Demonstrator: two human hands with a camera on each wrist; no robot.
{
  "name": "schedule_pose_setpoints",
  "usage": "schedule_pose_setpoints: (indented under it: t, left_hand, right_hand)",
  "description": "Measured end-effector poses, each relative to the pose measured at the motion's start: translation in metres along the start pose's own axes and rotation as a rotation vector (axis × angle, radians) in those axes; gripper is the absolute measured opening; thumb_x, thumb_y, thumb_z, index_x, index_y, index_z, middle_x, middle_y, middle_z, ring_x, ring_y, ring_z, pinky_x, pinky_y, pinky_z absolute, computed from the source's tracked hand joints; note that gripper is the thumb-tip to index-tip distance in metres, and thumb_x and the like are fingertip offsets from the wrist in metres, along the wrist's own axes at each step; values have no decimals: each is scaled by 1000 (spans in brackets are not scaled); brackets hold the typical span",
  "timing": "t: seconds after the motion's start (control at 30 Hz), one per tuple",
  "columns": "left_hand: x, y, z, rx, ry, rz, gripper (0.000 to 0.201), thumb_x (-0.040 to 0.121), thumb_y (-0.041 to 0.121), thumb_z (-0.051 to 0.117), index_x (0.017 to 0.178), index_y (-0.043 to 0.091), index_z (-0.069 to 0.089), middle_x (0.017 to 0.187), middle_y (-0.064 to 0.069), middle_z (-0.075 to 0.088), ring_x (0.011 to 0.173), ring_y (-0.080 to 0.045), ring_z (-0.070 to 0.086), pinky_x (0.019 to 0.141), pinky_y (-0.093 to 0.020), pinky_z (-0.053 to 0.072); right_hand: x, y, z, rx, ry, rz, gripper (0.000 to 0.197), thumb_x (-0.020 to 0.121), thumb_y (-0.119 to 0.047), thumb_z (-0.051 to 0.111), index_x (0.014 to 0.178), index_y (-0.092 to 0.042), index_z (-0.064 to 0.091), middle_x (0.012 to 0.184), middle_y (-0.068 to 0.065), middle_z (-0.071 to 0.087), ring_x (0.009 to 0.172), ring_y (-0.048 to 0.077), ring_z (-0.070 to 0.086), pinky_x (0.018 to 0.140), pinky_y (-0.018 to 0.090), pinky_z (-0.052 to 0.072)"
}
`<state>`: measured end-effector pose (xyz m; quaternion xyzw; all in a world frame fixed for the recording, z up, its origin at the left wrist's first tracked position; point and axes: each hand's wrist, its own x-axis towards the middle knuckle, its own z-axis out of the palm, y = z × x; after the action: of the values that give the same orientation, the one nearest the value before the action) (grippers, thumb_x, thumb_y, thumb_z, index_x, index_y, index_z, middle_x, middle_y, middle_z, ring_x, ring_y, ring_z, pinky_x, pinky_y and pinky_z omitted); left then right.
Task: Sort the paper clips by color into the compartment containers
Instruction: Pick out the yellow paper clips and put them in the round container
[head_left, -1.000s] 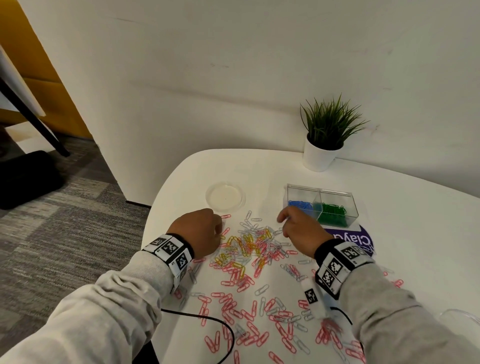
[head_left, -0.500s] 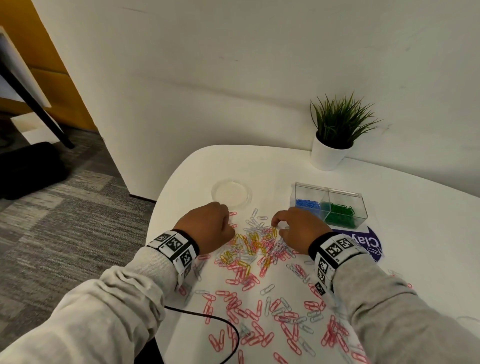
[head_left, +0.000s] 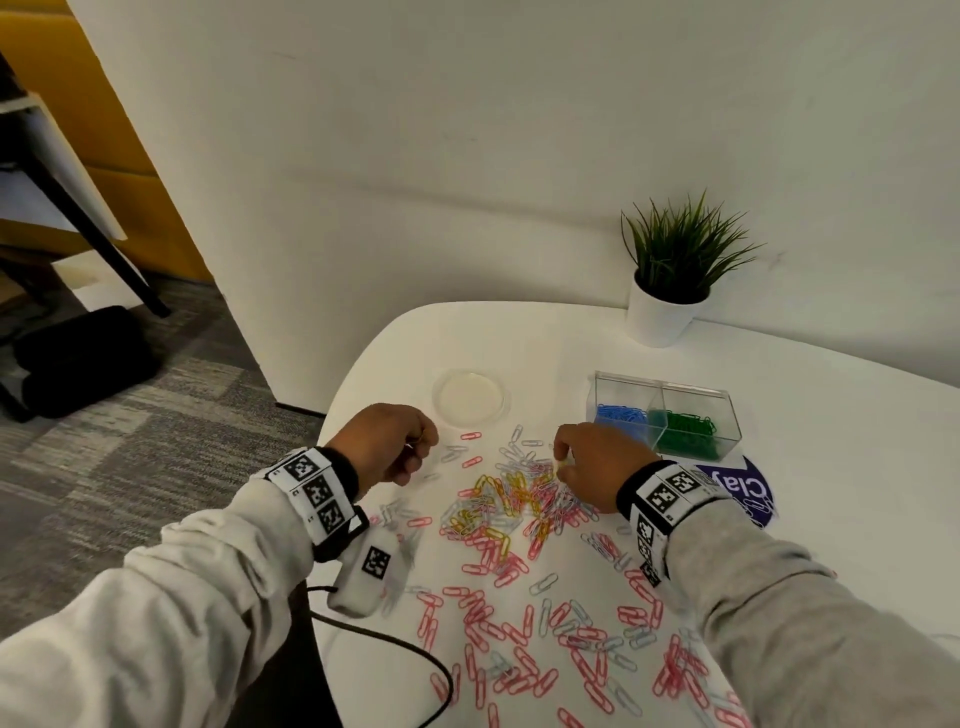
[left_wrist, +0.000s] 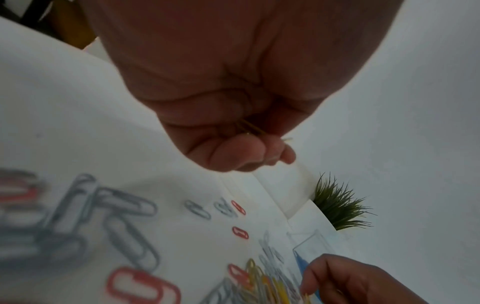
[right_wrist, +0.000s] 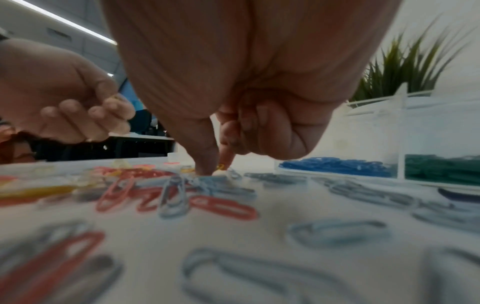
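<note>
White tabletop with a rounded corner carries everything. Farthest left, the left hand is raised a little off the surface with its fingers curled into a loose fist; the left wrist view shows thin yellow paper clips tucked inside the curled fingers, their ends poking out. Just beyond that hand sits a shallow round clear plastic dish. Between the two hands lies the mixed heap of yellow, pink and silver-white paper clips, with loose pink and pale clips strewn toward the near edge of the table. A black cable loops over the near left part of the table.

On the right side of the heap, the right hand is low on the table, its thumb and forefinger brought together at the surface and pinching a single yellow paper clip at the heap's edge; the other fingers are folded in. Just beyond this hand stands the clear plastic two-compartment box, blue paper clips in its left compartment and green paper clips in its right one. A dark purple round sticker lies beside the box, partly hidden by the right wrist. Behind the box, against the wall, stands a small green grass-like plant in a white pot.
</note>
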<state>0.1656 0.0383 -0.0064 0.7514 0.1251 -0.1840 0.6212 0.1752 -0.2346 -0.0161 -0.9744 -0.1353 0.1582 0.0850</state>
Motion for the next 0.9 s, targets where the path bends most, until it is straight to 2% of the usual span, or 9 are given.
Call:
schedule_pose_setpoints:
  t: [0.13, 0.23, 0.33, 0.4, 0.47, 0.53, 0.63, 0.77, 0.9]
  left_hand:
    - [-2, -6, 11, 168, -124, -72, 12, 82, 16, 58, 74, 8, 55, 69, -11, 50, 51, -18, 39, 49, -25, 31]
    - [-1, -6, 24, 601, -170, 87, 25, 92, 27, 63, 72, 16, 52, 64, 2, 49, 55, -13, 42, 51, -25, 35]
    - [-1, -7, 36, 908, -108, 248, 22, 100, 31, 51, 80, 23, 57, 83, 7, 59, 77, -10, 51, 70, -25, 40]
    - [-1, -7, 40, 927, -89, 259, 23, 103, 23, 42, 100, 24, 65, 101, 8, 62, 91, -9, 52, 82, -23, 39]
    - [1, -7, 40, 824, -71, 232, 28, 102, 16, 38, 111, 23, 64, 93, 8, 60, 80, -11, 53, 75, -23, 42]
    - [3, -7, 40, 725, -37, 228, 25, 100, 16, 40, 105, 25, 63, 85, 8, 58, 70, -11, 53, 64, -21, 42]
    - [8, -6, 43, 863, 11, 255, 13, 97, 32, 53, 95, 25, 64, 88, 12, 57, 84, -12, 54, 67, -23, 37]
    - [7, -6, 48, 1072, 38, 286, 17, 89, 46, 63, 99, 32, 65, 98, 14, 58, 93, -10, 54, 80, -26, 43]
    - [5, -8, 48, 1125, 17, 299, 18, 92, 39, 58, 108, 35, 66, 117, 10, 64, 107, -13, 57, 91, -28, 46]
  right_hand:
    - [-4, 4, -7, 241, -5, 61, 11, 93, -26, 57, 86, -19, 51, 80, -4, 54, 70, 14, 48, 61, 26, 40]
    - [-5, 4, -11, 663, -8, 173, 6, 90, -10, 52, 87, -14, 48, 78, 4, 63, 61, 17, 46, 52, 28, 38]
    - [-2, 1, -13, 895, -36, 241, 17, 88, 2, 42, 94, -9, 52, 79, 12, 63, 55, 17, 39, 47, 27, 32]
    - [0, -3, -11, 888, -51, 220, 13, 92, -2, 44, 89, -9, 54, 74, 8, 52, 55, 16, 37, 49, 27, 31]
    - [3, -4, -7, 733, -29, 179, 8, 94, -13, 51, 88, -11, 57, 79, 5, 56, 63, 17, 47, 54, 29, 40]
    - [5, -6, 0, 426, 11, 135, 14, 94, -26, 60, 91, -12, 61, 93, 2, 64, 81, 18, 59, 72, 33, 50]
    - [6, -11, 5, 225, 28, 129, 25, 90, -38, 68, 92, -13, 66, 92, 0, 67, 86, 16, 62, 75, 29, 50]
    - [5, -13, 8, 226, 37, 122, 20, 87, -31, 72, 90, -11, 71, 93, 1, 70, 89, 16, 65, 79, 30, 52]
    - [5, -11, 11, 217, 31, 102, 10, 90, -23, 68, 91, -14, 71, 99, -1, 70, 96, 17, 64, 83, 29, 51]
